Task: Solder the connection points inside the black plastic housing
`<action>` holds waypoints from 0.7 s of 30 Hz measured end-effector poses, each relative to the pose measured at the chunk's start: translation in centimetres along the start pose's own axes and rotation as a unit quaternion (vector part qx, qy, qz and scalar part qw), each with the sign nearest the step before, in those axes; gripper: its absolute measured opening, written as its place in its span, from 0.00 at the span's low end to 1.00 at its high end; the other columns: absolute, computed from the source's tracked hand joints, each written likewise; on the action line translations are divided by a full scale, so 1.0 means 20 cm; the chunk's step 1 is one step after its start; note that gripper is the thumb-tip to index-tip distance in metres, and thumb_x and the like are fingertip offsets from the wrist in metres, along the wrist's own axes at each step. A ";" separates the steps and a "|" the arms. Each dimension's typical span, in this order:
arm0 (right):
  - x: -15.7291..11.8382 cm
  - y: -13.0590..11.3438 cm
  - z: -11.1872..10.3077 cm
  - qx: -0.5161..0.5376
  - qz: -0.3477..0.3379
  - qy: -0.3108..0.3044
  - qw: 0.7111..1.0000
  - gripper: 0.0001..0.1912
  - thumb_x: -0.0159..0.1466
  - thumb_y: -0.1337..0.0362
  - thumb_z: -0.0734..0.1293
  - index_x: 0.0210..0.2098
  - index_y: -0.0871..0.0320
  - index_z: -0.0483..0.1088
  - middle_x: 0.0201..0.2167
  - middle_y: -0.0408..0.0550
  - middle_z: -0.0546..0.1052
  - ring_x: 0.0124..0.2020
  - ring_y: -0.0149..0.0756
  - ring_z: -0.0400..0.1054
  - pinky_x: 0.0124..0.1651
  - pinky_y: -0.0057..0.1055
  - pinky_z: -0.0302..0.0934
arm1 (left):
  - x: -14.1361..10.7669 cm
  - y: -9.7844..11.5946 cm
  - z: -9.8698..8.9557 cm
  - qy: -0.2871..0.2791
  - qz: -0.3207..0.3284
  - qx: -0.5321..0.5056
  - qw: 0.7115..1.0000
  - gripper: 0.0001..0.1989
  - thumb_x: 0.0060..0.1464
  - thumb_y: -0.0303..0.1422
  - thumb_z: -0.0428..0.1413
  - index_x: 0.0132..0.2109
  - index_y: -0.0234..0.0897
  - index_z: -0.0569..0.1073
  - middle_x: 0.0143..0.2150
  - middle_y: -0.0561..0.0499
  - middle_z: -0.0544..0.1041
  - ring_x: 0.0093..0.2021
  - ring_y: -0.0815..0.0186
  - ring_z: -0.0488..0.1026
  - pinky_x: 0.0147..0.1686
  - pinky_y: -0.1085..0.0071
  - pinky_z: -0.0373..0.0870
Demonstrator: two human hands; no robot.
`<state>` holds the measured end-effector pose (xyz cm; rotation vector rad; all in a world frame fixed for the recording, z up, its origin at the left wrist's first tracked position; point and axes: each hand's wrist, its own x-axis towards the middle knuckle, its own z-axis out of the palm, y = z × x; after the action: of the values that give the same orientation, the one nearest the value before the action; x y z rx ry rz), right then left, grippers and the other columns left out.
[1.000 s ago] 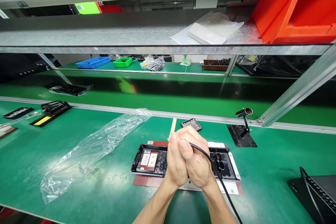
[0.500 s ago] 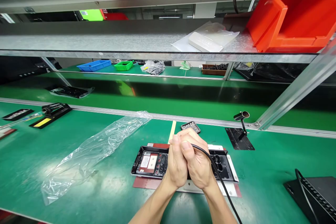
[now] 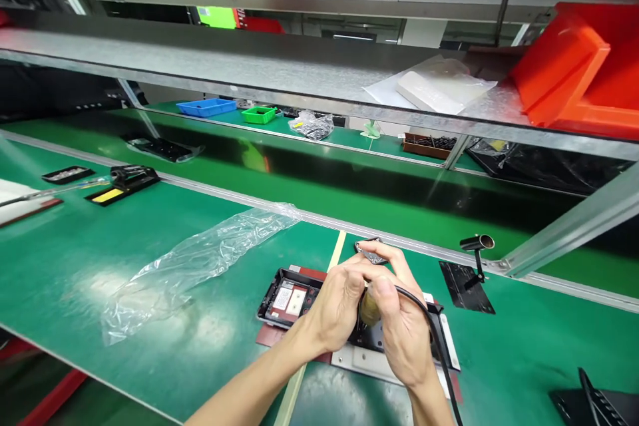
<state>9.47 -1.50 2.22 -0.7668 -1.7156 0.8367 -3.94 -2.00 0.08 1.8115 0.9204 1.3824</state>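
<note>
My right hand point(image 3: 402, 316) is wrapped around a yellowish, rounded tool point(image 3: 370, 308) with a black cable point(image 3: 439, 339) running over the wrist; its tip is hidden. My left hand point(image 3: 337, 306) is beside it, fingers curled in towards the tool, and whatever they pinch is hidden. Beneath both hands lies a long black plastic housing point(image 3: 309, 298) with cut-outs, on a red and white fixture point(image 3: 362, 361). Just behind the right fingers is a small black tray point(image 3: 372, 251) of tiny metal parts, partly covered.
A crumpled clear plastic bag point(image 3: 200, 256) lies left of the housing. A stand with a metal ring holder point(image 3: 476, 243) is at right, near the shelf post point(image 3: 574, 219). A black angled stand point(image 3: 599, 406) sits at lower right. The overhead shelf carries a red bin point(image 3: 564, 73).
My view has tilted and shifted left. The hands, clasped together before, have come apart somewhat, so the yellowish tool now shows between them; the right fingers reach further up and back.
</note>
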 end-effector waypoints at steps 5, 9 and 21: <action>0.00 0.00 0.00 -0.017 0.009 0.013 1.000 0.19 0.75 0.55 0.57 0.46 0.45 0.81 0.58 0.45 0.71 0.59 0.41 0.67 0.60 0.40 0.62 | -0.03 -0.04 -0.05 0.000 0.000 0.006 1.000 0.42 0.69 0.59 0.29 0.50 0.32 0.77 0.47 0.41 0.76 0.47 0.55 0.71 0.51 0.60 0.66; 0.00 0.01 0.01 -0.071 0.004 0.021 0.997 0.21 0.74 0.52 0.56 0.48 0.44 0.80 0.60 0.45 0.70 0.61 0.46 0.66 0.61 0.47 0.61 | 0.00 0.02 -0.03 -0.048 -0.016 -0.042 0.998 0.45 0.67 0.61 0.26 0.40 0.30 0.75 0.37 0.42 0.75 0.39 0.58 0.71 0.43 0.63 0.69; 0.02 -0.01 -0.02 -0.066 0.030 0.086 0.994 0.23 0.75 0.51 0.57 0.45 0.50 0.82 0.62 0.46 0.71 0.57 0.40 0.71 0.53 0.35 0.68 | 0.16 0.17 0.04 -0.047 -0.069 -0.165 0.983 0.33 0.73 0.53 0.34 0.32 0.35 0.69 0.30 0.51 0.73 0.35 0.67 0.74 0.36 0.73 0.69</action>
<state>9.78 -1.12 2.63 -0.9570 -1.6117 0.6823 -2.07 -1.11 4.31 1.5192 0.7046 1.2664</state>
